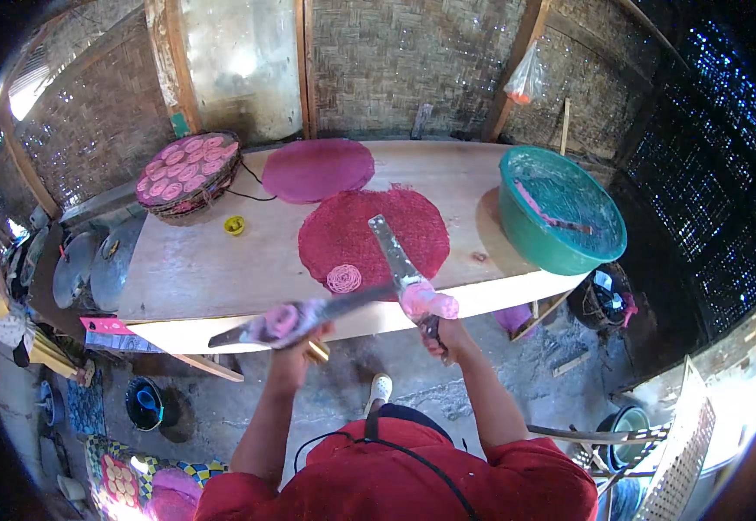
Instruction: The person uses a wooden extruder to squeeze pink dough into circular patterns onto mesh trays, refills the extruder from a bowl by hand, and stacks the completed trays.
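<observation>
My left hand (pixel 292 355) grips a long wooden press piece (pixel 352 299), blurred, with pink dough (pixel 281 320) on top and a gold-coloured metal cylinder (pixel 318 352) projecting below. In my right hand (pixel 446 340) is a second dough-smeared wooden piece (pixel 391 244), tilted away from me, bearing a stubby pink cylinder (pixel 442 306). The two pieces are apart or barely crossing; I cannot tell if they touch. Beyond them lies a round red woven mat (pixel 371 228). One coil of pink dough strands (pixel 343 278) rests near its front left edge.
On the wooden table (pixel 189 273) stand a stack of round trays with pink coils (pixel 186 166), a pink-purple disc (pixel 318 170), a small yellow cup (pixel 235 225) and a green basin (pixel 547 241) holding a pink-smeared stick (pixel 547 218). A black bucket (pixel 144 404) is on the floor at left.
</observation>
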`<state>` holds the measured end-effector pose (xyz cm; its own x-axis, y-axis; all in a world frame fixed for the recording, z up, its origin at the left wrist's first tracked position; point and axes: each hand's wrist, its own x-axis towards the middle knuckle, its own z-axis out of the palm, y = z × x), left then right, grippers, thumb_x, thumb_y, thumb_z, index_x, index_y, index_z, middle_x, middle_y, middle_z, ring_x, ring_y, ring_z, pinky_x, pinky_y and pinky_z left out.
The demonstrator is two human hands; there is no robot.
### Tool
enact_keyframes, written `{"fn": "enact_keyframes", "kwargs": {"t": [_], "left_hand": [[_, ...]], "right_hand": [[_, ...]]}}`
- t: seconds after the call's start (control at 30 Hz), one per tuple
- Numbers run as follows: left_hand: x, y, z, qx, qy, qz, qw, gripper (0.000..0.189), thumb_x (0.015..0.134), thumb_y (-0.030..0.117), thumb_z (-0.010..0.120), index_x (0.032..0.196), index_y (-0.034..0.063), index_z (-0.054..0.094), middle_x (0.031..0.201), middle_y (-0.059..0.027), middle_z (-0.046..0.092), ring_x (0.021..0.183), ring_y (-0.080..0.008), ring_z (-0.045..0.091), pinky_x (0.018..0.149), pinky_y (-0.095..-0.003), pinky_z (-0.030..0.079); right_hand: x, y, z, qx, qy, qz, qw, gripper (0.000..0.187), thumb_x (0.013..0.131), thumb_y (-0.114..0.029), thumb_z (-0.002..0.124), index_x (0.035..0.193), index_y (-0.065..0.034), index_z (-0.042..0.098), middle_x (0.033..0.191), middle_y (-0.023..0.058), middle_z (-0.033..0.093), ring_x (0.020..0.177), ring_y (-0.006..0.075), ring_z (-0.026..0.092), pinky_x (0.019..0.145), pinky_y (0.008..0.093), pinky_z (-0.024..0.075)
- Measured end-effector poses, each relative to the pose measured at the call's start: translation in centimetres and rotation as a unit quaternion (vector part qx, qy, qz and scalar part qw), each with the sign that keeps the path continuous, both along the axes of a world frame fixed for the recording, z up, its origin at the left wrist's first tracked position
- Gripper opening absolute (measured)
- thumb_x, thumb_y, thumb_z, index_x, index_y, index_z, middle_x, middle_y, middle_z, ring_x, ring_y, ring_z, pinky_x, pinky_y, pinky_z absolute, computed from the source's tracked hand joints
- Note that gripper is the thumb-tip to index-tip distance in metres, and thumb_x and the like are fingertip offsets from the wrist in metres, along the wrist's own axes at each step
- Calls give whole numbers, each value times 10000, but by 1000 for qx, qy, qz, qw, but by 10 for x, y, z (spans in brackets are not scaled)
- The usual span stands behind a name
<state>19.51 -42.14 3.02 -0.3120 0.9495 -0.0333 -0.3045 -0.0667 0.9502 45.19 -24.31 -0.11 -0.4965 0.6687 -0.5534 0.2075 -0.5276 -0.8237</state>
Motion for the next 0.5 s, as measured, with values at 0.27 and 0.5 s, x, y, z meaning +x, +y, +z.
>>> {"fn": "enact_keyframes", "kwargs": {"t": [0.27, 0.5], "left_hand": [[28, 50, 55, 167, -115, 21, 979, 389, 857, 124, 591, 1221, 19, 504, 1315, -135, 484, 1160, -293, 505, 1011, -458, 367], [49, 82, 71, 137, -222, -53, 964, 442, 768, 225, 693, 1144, 46, 542, 1208, -93, 512, 1125, -236, 495, 956, -432, 403]], "right_hand": [[0, -56, 10, -157, 107, 175, 966, 647, 863, -675, 301, 632, -88, 442, 438, -8, 356, 324, 83, 320, 304, 232, 219], [10, -55, 21, -172, 163, 223, 945, 671, 874, -691, 241, 713, -84, 477, 448, -4, 384, 316, 62, 353, 276, 213, 282]]}}
